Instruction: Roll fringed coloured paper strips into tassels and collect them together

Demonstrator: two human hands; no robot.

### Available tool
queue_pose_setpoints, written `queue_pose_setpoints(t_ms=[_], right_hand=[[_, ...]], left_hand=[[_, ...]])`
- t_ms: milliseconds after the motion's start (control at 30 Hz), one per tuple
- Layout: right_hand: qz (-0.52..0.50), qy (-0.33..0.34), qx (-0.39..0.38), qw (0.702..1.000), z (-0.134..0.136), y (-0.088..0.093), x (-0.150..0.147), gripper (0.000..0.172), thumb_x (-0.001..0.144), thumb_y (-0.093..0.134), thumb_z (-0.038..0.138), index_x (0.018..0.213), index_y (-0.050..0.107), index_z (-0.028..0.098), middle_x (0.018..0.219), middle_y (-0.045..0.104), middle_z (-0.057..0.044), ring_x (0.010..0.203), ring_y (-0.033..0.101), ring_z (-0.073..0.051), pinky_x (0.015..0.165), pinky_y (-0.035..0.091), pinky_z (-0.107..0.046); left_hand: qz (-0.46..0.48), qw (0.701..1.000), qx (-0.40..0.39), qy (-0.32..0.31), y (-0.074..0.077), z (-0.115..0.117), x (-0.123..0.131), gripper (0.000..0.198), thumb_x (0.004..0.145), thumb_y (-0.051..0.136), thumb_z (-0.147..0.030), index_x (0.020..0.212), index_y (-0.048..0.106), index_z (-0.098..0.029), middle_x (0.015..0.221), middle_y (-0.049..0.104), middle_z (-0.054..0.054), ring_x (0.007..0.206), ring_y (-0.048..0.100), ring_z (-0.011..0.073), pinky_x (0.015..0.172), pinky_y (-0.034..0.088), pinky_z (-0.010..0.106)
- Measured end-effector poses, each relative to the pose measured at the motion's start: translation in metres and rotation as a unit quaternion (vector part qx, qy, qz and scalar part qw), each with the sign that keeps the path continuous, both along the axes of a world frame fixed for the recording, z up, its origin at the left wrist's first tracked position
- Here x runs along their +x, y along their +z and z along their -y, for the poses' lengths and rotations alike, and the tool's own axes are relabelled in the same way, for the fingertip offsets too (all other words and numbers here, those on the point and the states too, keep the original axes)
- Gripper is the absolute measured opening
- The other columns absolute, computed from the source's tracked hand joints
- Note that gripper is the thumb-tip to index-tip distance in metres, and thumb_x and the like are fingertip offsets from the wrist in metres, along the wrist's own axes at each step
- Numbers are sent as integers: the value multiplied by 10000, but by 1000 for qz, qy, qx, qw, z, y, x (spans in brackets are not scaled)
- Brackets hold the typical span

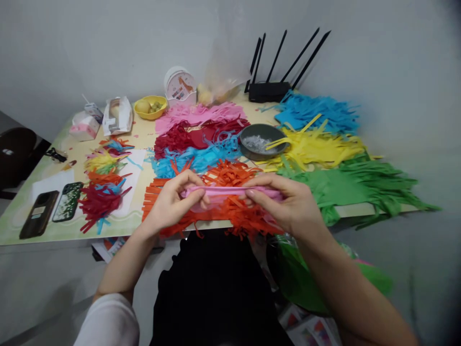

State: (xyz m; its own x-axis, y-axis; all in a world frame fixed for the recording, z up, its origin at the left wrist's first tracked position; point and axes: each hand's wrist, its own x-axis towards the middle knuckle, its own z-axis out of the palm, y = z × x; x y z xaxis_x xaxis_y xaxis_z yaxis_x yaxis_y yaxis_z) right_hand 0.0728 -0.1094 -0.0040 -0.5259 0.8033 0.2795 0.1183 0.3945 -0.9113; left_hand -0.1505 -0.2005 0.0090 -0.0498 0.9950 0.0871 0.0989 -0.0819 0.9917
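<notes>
A folded pink paper strip (225, 192) stretches level between both hands, just above the near table edge. My left hand (173, 204) pinches its left end with thumb and fingers. Its right end is pinched by my right hand (284, 204), fingers pressed together on top. Beneath the strip lies a pile of orange fringed paper (223, 175), partly hanging over the edge.
Fringed paper piles cover the table (144, 137): pink, dark red, blue, yellow (317, 146), green (360, 185). A grey bowl (261, 142) sits mid-table, a router (268, 90) at the back. Two phones (54, 206) and small fringed bundles (103, 185) lie left. A yellow bowl (150, 106) stands behind.
</notes>
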Motion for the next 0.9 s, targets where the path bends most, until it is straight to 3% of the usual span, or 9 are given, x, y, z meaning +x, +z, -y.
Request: queue_pose_setpoints(t_ms=[167, 300, 433, 533, 667, 767, 900], right_hand=[[-81, 22, -104, 991, -1, -9, -4, 119, 829, 705, 247, 892, 801, 222, 736, 759, -29, 628, 715, -153, 611, 602, -253], [-108, 57, -97, 988, -6, -9, -5, 95, 817, 698, 233, 823, 791, 212, 748, 758, -35, 626, 707, -147, 606, 595, -250], [-40, 36, -14, 998, -4, -5, -3, 99, 839, 688, 264, 826, 773, 215, 785, 766, -43, 679, 715, -173, 627, 587, -271], [39, -13, 62, 997, -1, -3, -2, 169, 858, 664, 266, 981, 772, 224, 926, 787, -52, 755, 728, -191, 693, 589, -298], [96, -35, 127, 987, 2, -3, -2, 147, 873, 641, 267, 935, 766, 222, 889, 782, -49, 763, 719, -196, 723, 566, -309], [74, -25, 68, 995, 3, -4, -1, 103, 854, 659, 269, 859, 744, 211, 808, 770, -41, 696, 713, -179, 648, 565, -283], [-40, 12, -77, 996, 4, -7, -4, 105, 831, 699, 262, 899, 765, 216, 783, 781, -35, 667, 743, -178, 656, 625, -293]], left_hand=[[104, 995, -2, 2, -13, 0, -2, 244, 873, 713, -319, 1023, 773, -137, 828, 761, 81, 646, 687, 134, 642, 558, 251], [88, 996, 21, -25, -15, 0, -7, 176, 845, 741, -299, 914, 808, -151, 844, 764, 93, 685, 691, 138, 660, 560, 242], [-35, 999, 32, 6, -7, 3, -5, 220, 870, 705, -329, 964, 782, -145, 829, 773, 91, 693, 707, 154, 664, 566, 247], [-191, 978, 70, 55, -3, 5, -1, 232, 899, 648, -282, 1073, 751, -169, 959, 789, 90, 815, 734, 171, 762, 563, 259], [-288, 950, 91, 82, -3, 6, 4, 132, 895, 630, -245, 931, 730, -167, 862, 784, 51, 742, 715, 146, 705, 529, 230], [-241, 965, 79, 73, -4, 6, 5, 113, 901, 638, -255, 868, 681, -156, 811, 770, 40, 720, 712, 133, 666, 521, 210], [-64, 996, 38, 55, -6, 5, 7, 169, 890, 669, -306, 906, 699, -141, 818, 779, 67, 716, 742, 160, 692, 585, 253]])
